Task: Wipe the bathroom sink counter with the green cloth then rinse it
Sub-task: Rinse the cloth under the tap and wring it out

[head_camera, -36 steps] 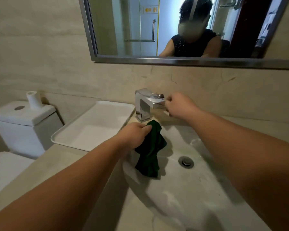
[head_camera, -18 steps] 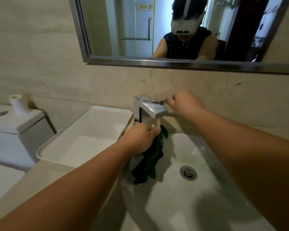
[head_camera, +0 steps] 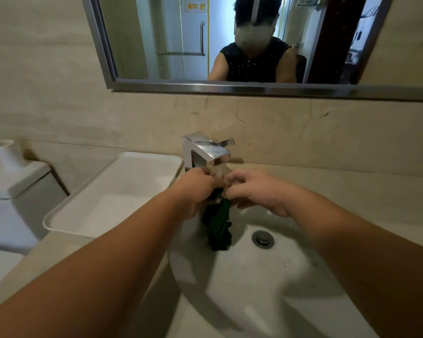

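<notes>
A dark green cloth (head_camera: 219, 224) hangs bunched over the white sink basin (head_camera: 274, 284), right under the chrome faucet (head_camera: 205, 150). My left hand (head_camera: 195, 189) grips the cloth's top from the left. My right hand (head_camera: 257, 191) meets it from the right, its fingertips pinching the same upper part of the cloth. Water seems to run from the spout onto my fingers, though it is faint. The cloth's lower end dangles near the drain (head_camera: 263, 238).
A white rectangular tray (head_camera: 112, 196) lies on the beige counter (head_camera: 352, 191) left of the faucet. A toilet tank (head_camera: 12, 189) with a white paper roll (head_camera: 9, 154) stands at far left. A mirror (head_camera: 230, 40) hangs on the wall above.
My right hand left the faucet lever and came down to the cloth. My left hand lifted the cloth up under the spout. The camera view tilted down slightly.
</notes>
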### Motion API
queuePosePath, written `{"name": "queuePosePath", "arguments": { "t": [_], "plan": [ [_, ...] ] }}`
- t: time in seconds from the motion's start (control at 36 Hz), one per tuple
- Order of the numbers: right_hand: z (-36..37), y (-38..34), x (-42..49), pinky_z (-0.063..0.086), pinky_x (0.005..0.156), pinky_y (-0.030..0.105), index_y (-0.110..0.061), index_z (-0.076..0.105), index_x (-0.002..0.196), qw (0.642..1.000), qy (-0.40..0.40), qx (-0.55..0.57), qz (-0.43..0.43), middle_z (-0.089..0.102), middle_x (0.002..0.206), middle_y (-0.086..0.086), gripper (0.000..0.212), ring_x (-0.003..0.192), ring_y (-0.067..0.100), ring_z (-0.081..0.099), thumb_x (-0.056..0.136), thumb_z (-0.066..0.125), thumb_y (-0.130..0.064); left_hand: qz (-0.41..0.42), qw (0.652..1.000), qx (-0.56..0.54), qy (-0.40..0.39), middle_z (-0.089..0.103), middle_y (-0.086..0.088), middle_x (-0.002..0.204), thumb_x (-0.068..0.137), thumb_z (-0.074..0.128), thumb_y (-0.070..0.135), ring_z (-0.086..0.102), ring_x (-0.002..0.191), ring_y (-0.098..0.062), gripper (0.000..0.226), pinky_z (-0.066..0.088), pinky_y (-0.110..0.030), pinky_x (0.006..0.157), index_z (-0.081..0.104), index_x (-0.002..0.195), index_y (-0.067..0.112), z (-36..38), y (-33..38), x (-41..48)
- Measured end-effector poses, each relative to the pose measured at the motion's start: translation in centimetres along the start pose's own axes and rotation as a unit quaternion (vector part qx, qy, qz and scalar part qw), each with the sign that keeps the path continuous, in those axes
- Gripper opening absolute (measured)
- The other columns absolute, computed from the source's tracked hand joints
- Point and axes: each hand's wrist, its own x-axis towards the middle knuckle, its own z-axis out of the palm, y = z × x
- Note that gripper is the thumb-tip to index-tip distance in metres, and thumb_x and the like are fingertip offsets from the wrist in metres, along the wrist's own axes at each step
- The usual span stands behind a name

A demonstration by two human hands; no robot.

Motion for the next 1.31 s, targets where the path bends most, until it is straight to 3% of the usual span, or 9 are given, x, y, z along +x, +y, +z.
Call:
{"name": "queuePosePath", "arguments": {
  "t": [0.11,0.22,0.47,0.56,0.72,0.94,1.06,1.17,1.31],
  "plan": [
    [0.4,0.5,-1.1,0.048,0.069,0.024,-0.030,0.070,0.108,0.999,0.044,-0.029,-0.011,0.077,0.099,-0.005,0.023,0.089,0.010,0.071,0.088,0.082,-0.033,0.007,0.991,-0.131,-0.040,0.070,-0.025,0.109,0.091,0.067,-0.009,0.074,0.093,-0.033,0.039,0.062,-0.037,0.079,0.059,0.129,-0.013,0.1,0.1,0.0],
    [0.8,0.7,-1.3,0.044,0.062,0.028,-0.024,0.067,0.106,0.986,0.128,-0.100,-0.036,0.066,0.085,-0.007,0.033,0.078,0.009,0.063,0.084,0.084,-0.041,0.026,0.991,-0.131,-0.022,0.065,-0.018,0.101,0.094,0.062,-0.014,0.071,0.093,-0.030,0.023,0.062,-0.037,0.077,0.064,0.111,0.001,0.3,0.2,-0.3],
    [0.0,-0.2,-3.1,0.045,0.068,0.032,-0.024,0.078,0.088,0.971,0.126,-0.185,-0.086,0.074,0.083,0.000,0.009,0.072,0.013,0.061,0.096,0.073,-0.026,0.058,0.997,-0.033,0.024,0.072,-0.015,0.092,0.087,0.081,0.013,0.072,0.089,-0.030,0.017,0.063,-0.044,0.082,0.068,0.095,0.005,0.3,-0.1,-1.2],
    [-0.4,-0.2,-3.7,0.060,0.077,0.045,-0.027,0.075,0.085,0.983,0.125,-0.118,-0.068,0.077,0.091,0.012,0.013,0.075,0.020,0.066,0.097,0.072,-0.022,0.058,0.998,0.007,0.001,0.072,-0.010,0.087,0.094,0.078,0.018,0.069,0.080,-0.021,0.016,0.055,-0.029,0.064,0.071,0.100,0.005,0.3,0.5,-2.3],
    [-0.8,-1.4,-5.1,0.062,0.073,0.043,-0.011,0.070,0.096,0.988,0.133,-0.038,-0.069,0.069,0.090,0.016,0.012,0.078,0.024,0.066,0.102,0.062,-0.018,0.074,0.988,0.088,-0.099,0.070,-0.011,0.089,0.091,0.080,0.018,0.061,0.081,-0.025,0.011,0.047,-0.031,0.066,0.069,0.091,0.017,-0.4,1.9,-5.3],
    [-2.3,-4.4,-7.6,0.066,0.078,0.047,-0.010,0.070,0.097,0.978,0.173,-0.065,-0.094,0.074,0.095,0.017,0.019,0.088,0.031,0.074,0.103,0.059,-0.023,0.102,0.968,0.229,-0.005,0.076,-0.020,0.103,0.099,0.057,0.007,0.069,0.083,-0.023,0.021,0.058,-0.036,0.075,0.076,0.105,0.014,0.2,3.3,-7.2],
    [-3.8,-4.1,-8.8,0.063,0.071,0.048,-0.012,0.071,0.097,0.967,0.205,-0.138,-0.070,0.073,0.088,0.017,0.011,0.071,0.029,0.069,0.097,0.064,-0.021,0.102,0.973,0.205,0.031,0.077,-0.022,0.102,0.102,0.055,0.009,0.076,0.097,-0.038,0.022,0.065,-0.050,0.087,0.077,0.104,0.008,-0.1,4.2,-7.7],
    [-4.6,-3.8,-9.9,0.054,0.066,0.033,-0.023,0.068,0.116,0.947,0.134,-0.291,0.030,0.066,0.097,-0.001,0.028,0.083,0.017,0.063,0.088,0.068,-0.021,0.112,0.978,0.176,0.015,0.073,-0.023,0.109,0.103,0.054,0.004,0.075,0.100,-0.036,0.020,0.066,-0.047,0.086,0.073,0.107,0.004,0.5,4.9,-8.5],
    [-2.9,-4.8,-9.6,0.050,0.095,0.037,-0.029,0.068,0.132,0.982,0.091,-0.168,-0.012,0.067,0.124,-0.002,0.041,0.115,0.021,0.062,0.091,0.071,-0.034,0.134,0.979,0.153,-0.015,0.075,-0.019,0.106,0.102,0.059,0.012,0.076,0.097,-0.030,0.015,0.066,-0.046,0.088,0.073,0.106,0.009,1.7,5.1,-8.4]
  ]
}}
